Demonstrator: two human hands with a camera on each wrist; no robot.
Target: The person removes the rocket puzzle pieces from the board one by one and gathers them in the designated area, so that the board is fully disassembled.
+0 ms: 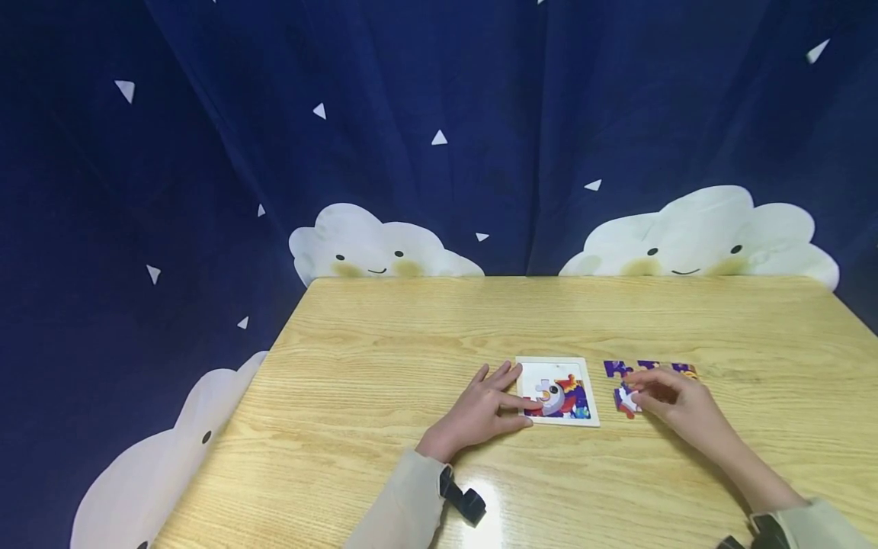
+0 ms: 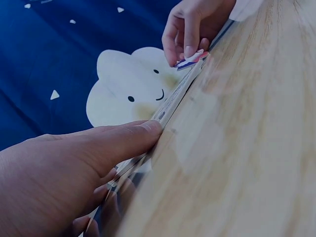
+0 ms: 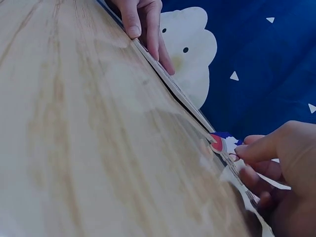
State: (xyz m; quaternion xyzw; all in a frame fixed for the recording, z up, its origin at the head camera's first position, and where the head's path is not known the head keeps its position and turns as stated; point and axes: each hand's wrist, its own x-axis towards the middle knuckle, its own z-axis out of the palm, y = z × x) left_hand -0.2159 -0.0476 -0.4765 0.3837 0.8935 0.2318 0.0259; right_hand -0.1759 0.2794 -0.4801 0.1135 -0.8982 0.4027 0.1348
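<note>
A square white-framed jigsaw puzzle tray (image 1: 557, 425) lies on the table, partly filled with colourful pieces along its bottom and right. My left hand (image 1: 485, 406) rests on the tray's left side, fingers spread and fairly straight, the thumb (image 2: 148, 129) at its near edge in the left wrist view. To the tray's right, my right hand (image 1: 682, 408) pinches a puzzle piece (image 1: 626, 401) in white, purple and red between thumb and fingers. The right wrist view shows that same piece (image 3: 218, 143) tilted at the fingertips. Its lower contact with the table is hard to tell.
Several loose puzzle pieces (image 1: 615, 368) lie behind and beside the right hand, some partly covered by it. The wooden table (image 1: 384, 335) reaches back to a dark blue curtain (image 1: 411, 76) with white clouds and triangles. Black straps (image 1: 461, 497) sit on the wrists.
</note>
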